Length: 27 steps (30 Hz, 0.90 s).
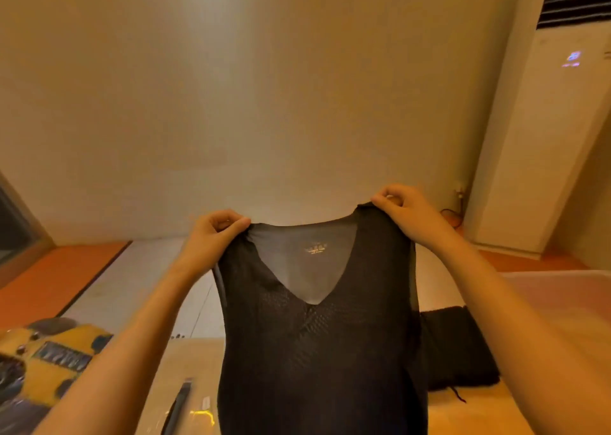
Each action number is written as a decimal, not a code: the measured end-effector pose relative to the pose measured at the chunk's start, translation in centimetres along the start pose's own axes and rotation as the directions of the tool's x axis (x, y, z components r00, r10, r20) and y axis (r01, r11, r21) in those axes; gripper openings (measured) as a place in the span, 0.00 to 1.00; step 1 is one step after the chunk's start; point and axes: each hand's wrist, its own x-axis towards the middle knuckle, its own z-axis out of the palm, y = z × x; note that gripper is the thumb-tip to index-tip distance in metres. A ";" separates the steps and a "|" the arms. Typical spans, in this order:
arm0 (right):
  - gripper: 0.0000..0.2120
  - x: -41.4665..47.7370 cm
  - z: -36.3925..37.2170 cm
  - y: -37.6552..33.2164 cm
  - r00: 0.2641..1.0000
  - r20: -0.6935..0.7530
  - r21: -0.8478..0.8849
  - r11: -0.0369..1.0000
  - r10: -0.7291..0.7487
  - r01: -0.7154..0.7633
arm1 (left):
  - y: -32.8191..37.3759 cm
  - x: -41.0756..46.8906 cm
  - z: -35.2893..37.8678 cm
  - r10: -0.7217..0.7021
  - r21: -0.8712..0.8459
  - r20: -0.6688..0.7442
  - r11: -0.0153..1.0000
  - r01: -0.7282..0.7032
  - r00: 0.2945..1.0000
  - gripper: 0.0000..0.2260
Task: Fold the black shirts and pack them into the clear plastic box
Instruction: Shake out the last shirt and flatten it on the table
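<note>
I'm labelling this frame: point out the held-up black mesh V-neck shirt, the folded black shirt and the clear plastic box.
black mesh V-neck shirt (pixel 317 352): head view, front panel below the neckline.
folded black shirt (pixel 459 352): head view, middle of its visible surface.
clear plastic box (pixel 558 274): head view, far rim.

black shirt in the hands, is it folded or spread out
Spread: the black shirt hangs unfolded, neckline showing, shoulders pinched by the left hand and right hand.

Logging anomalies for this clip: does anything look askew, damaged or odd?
The black mesh V-neck shirt hangs crooked: the right hand pinches its shoulder higher than the left hand. A loose dark thread trails from the folded black garment beside it.
</note>
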 end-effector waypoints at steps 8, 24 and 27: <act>0.11 2.0 8.9 11.9 0.962 -0.035 -0.166 0.948 0.271 -0.273 | -12.7 2.7 7.4 -0.168 0.219 -0.108 0.957 0.188 0.980 0.11; 0.24 -29.0 21.4 18.3 0.877 0.455 -0.551 0.823 0.156 0.139 | -22.6 -30.0 18.1 -0.388 0.649 0.340 0.756 0.086 0.857 0.28; 0.27 -33.2 21.4 20.0 0.790 0.549 -0.596 0.790 0.272 0.143 | -24.5 -33.2 18.3 -0.456 0.734 0.376 0.678 0.040 0.807 0.26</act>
